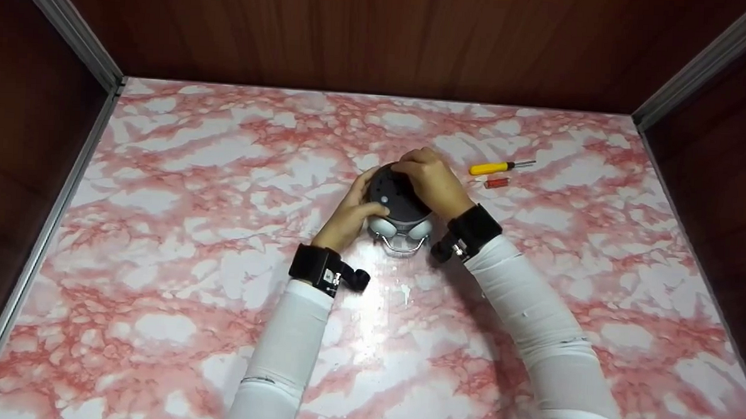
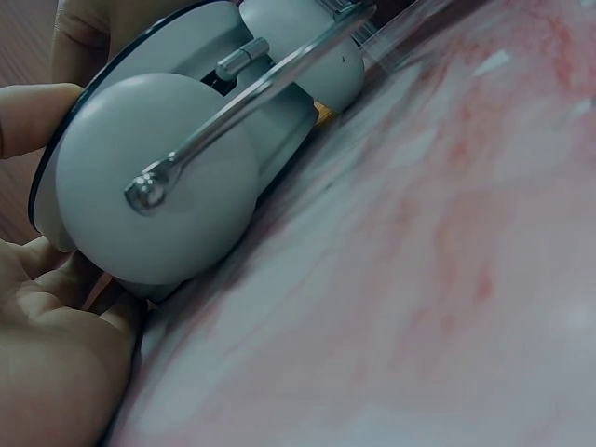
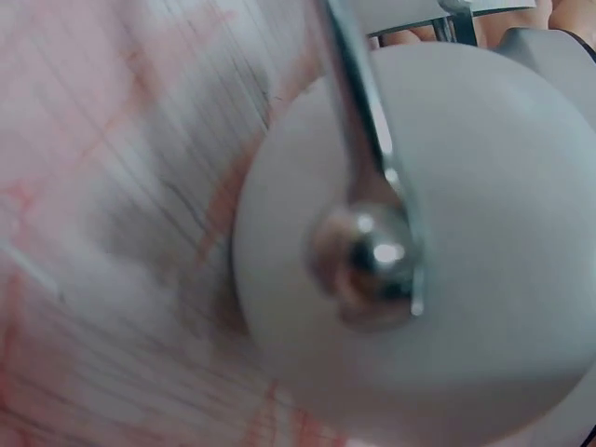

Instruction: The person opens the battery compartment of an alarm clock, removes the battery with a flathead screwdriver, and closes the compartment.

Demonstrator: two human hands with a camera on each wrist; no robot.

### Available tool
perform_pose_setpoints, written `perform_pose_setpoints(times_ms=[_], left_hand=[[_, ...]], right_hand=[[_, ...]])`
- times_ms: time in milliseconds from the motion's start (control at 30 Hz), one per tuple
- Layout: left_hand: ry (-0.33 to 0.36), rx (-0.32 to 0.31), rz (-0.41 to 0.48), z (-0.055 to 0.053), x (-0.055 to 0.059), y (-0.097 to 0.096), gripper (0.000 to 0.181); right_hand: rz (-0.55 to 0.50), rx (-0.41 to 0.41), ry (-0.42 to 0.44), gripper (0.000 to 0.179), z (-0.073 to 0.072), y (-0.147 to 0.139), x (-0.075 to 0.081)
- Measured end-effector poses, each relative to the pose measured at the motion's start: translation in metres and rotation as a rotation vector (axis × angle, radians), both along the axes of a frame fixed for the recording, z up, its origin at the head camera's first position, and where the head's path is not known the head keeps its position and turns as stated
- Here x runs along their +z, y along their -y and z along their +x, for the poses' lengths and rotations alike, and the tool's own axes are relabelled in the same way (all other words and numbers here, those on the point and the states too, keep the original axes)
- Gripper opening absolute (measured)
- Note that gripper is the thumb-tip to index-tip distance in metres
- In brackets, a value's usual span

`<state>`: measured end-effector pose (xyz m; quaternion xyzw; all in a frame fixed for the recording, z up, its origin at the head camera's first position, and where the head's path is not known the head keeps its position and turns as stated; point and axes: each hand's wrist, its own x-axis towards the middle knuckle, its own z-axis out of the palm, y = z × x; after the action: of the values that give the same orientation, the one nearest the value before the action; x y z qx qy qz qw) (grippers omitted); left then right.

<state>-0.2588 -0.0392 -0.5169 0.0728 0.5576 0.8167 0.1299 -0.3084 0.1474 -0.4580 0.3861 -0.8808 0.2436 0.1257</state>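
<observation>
A twin-bell alarm clock [image 1: 404, 204] lies with its black back up on the table, its two pale bells and wire handle toward me. My left hand [image 1: 349, 216] grips its left side, thumb over the back's rim. In the left wrist view, one rounded bell [image 2: 112, 130] and the metal handle [image 2: 270, 84] show close up beside the palm. My right hand [image 1: 434, 181] bends over the clock's back, fingertips at its far part; I cannot tell what they pinch. A bell [image 3: 494, 233] fills much of the right wrist view and hides that hand's fingers.
Right of the clock lies a yellow-handled screwdriver [image 1: 491, 169], its shaft pointing right. Just below it is a small red battery [image 1: 496, 183]. The pink marbled table [image 1: 188, 258] is bounded by dark wood-look panels [image 1: 380, 40] at the back and sides.
</observation>
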Motion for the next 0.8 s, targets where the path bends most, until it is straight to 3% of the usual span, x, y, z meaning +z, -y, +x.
perform_pose_setpoints(times_ms=[467,800], left_hand=[[-0.007,0.007,0.038,-0.0001,0.0008,-0.0005,0.09],[0.009,-0.001,0.02,0.0009,0.0018,0.0002,0.092]], right_hand=[[0.03,-0.016,0.029,0.023,0.0002,0.0016,0.0008],[0.006,-0.022,-0.04,0.024,0.0037,0.0013,-0.0039]])
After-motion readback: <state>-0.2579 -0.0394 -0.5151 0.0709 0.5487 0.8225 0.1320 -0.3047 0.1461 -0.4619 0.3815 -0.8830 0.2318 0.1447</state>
